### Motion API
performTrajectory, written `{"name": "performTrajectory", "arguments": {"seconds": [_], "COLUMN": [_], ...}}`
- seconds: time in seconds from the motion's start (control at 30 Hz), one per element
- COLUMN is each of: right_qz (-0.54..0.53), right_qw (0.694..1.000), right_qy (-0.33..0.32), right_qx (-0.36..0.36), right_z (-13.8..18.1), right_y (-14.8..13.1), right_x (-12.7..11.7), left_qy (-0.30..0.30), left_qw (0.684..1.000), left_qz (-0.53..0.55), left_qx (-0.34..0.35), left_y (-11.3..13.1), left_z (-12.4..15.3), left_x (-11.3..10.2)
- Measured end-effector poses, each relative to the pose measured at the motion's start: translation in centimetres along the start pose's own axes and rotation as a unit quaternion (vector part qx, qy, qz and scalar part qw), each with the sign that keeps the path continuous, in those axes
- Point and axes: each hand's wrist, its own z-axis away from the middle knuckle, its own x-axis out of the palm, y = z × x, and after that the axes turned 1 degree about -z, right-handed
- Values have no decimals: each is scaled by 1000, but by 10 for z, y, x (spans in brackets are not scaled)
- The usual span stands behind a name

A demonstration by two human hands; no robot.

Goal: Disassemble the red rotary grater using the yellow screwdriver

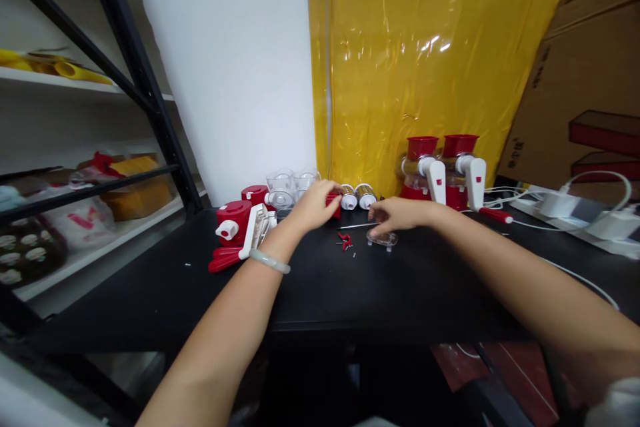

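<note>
My left hand [320, 205], with a pale bangle on its wrist, reaches over the black table. Its thumb and fingers are closed about a red plastic part [333, 204], mostly hidden by the hand. To the right, my right hand [400, 214] has curled fingers and its thumb on a clear oval plastic piece [384, 239] with small feet. Between the hands lie small red wing-shaped parts [345, 240], with tiny screws beside them, and a thin screwdriver-like rod [357, 225]. Two white-ended drums [357, 197] lie behind.
Red housings [234, 221], white crank handles [256, 230] and clear hoppers [293, 181] stand at left. Two assembled red-and-white crank graters [443, 173] stand at right. Beyond them are a power strip [570, 213] and cables. A black-framed shelf [150, 100] borders the left.
</note>
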Motion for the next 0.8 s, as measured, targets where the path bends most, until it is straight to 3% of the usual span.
{"name": "performTrajectory", "arguments": {"seconds": [0.1,0.2,0.27,0.37,0.47,0.53,0.67,0.73,0.8], "right_qz": [-7,-32,-36,-53,-83,-105,-113,-80,-48], "right_qw": [1000,998,997,997,995,990,946,920,895], "right_qy": [-19,-32,-27,-12,8,48,180,205,191], "right_qx": [-6,-37,-65,-63,-53,-85,-246,-325,-401], "right_z": [14,20,20,14,3,-6,-34,-52,-71], "right_y": [17,21,20,19,17,10,-25,-50,-74], "right_x": [19,33,41,45,38,30,25,30,38], "left_qy": [-23,77,114,120,144,119,-23,-29,-19], "left_qw": [984,947,933,944,942,946,963,964,957], "left_qz": [87,107,90,7,-41,-72,-125,-54,37], "left_qx": [-153,-292,-329,-306,-301,-294,-238,-258,-286], "left_y": [-5,-14,-21,-31,-38,-39,-35,-33,-35], "left_z": [0,-3,-1,10,24,29,29,29,31], "left_x": [-14,-50,-72,-87,-85,-81,-75,-75,-78]}}
